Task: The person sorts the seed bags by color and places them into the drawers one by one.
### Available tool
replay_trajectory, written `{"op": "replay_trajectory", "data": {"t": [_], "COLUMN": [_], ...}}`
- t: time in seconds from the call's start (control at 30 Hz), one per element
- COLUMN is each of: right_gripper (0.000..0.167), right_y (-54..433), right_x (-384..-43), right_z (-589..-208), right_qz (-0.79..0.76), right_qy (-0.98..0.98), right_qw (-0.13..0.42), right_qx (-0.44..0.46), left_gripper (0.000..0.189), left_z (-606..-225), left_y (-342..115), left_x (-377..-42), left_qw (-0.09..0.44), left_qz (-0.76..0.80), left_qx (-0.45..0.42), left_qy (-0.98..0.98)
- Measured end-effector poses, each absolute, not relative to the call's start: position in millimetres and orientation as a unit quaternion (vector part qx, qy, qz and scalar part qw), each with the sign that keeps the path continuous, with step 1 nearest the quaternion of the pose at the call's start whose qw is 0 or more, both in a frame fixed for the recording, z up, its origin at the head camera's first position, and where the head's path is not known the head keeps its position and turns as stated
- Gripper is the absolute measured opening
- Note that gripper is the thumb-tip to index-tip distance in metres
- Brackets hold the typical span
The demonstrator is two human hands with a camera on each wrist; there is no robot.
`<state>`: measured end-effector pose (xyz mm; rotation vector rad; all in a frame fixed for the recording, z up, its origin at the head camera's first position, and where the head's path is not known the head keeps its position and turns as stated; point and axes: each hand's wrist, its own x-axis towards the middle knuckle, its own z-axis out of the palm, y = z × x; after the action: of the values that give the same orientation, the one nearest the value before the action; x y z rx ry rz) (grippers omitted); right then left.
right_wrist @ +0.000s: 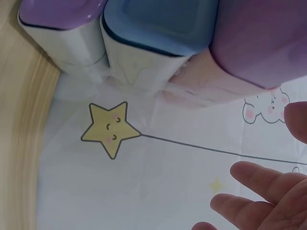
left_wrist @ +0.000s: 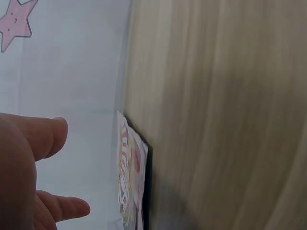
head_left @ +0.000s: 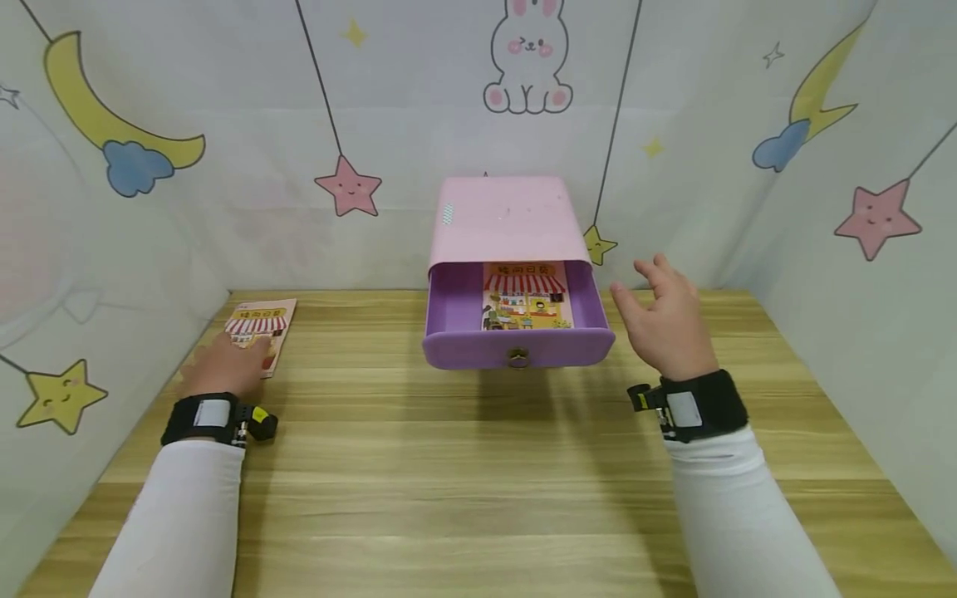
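A small drawer cabinet [head_left: 508, 214] with a pink top stands against the back wall. Its top purple drawer [head_left: 453, 351] is pulled out, and a booklet [head_left: 527, 303] with a striped awning on its cover sits inside. To the right of that drawer, my right hand [head_left: 668, 320] is raised with spread fingers and holds nothing. On the table at the far left lies a similar booklet [head_left: 262, 320]. My left hand [head_left: 227, 365] hovers over its near part; the left wrist view shows the fingers [left_wrist: 72, 208] apart from the booklet [left_wrist: 130, 167].
Below the open drawer, the right wrist view shows a blue-fronted drawer [right_wrist: 160, 24] and another purple-fronted drawer [right_wrist: 62, 12]. The wooden table [head_left: 449, 507] is bordered by cloth walls [head_left: 262, 208] printed with stars and moons. A round brass-coloured knob [head_left: 517, 358] sits on the open drawer's front.
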<state>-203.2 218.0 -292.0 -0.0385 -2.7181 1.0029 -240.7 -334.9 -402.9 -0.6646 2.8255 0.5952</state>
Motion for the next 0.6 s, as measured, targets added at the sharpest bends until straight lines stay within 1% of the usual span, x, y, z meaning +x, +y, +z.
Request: {"op": "replay_trajectory", "data": {"t": [0.17,0.3,0.37,0.43,0.53,0.6], "right_gripper": [0.07,0.072,0.072,0.072,0.071,0.072], "right_y": [224.4,228.7,230.1,231.2,232.8,233.9], "right_x": [-206.6,-207.5,-208.4,-209.3,-211.1,-212.1], "right_z": [-288.5,-286.7,-286.0,-285.3,-284.2,-283.6], "right_qz": [0.329,0.322,0.319,0.314,0.305,0.3], "right_qy": [-0.937,-0.94,-0.941,-0.943,-0.946,-0.948], "right_qw": [0.119,0.111,0.109,0.109,0.109,0.106], "right_qx": [-0.012,-0.009,-0.008,-0.007,-0.006,-0.007], "left_gripper": [0.105,0.102,0.096,0.083,0.067,0.059], "left_z": [-411.3,-409.8,-405.4,-400.9,-397.8,-397.5], "left_y": [-361.1,-370.2,-370.8,-370.2,-369.8,-369.7], "left_x": [-245.8,-245.9,-244.5,-244.0,-244.9,-246.2], "left_qw": [0.111,0.135,0.142,0.149,0.147,0.146], "left_qz": [0.167,0.168,0.164,0.154,0.133,0.12], "left_qx": [-0.18,-0.145,-0.134,-0.13,-0.124,-0.128], "left_qy": [0.963,0.966,0.967,0.968,0.972,0.974]}}
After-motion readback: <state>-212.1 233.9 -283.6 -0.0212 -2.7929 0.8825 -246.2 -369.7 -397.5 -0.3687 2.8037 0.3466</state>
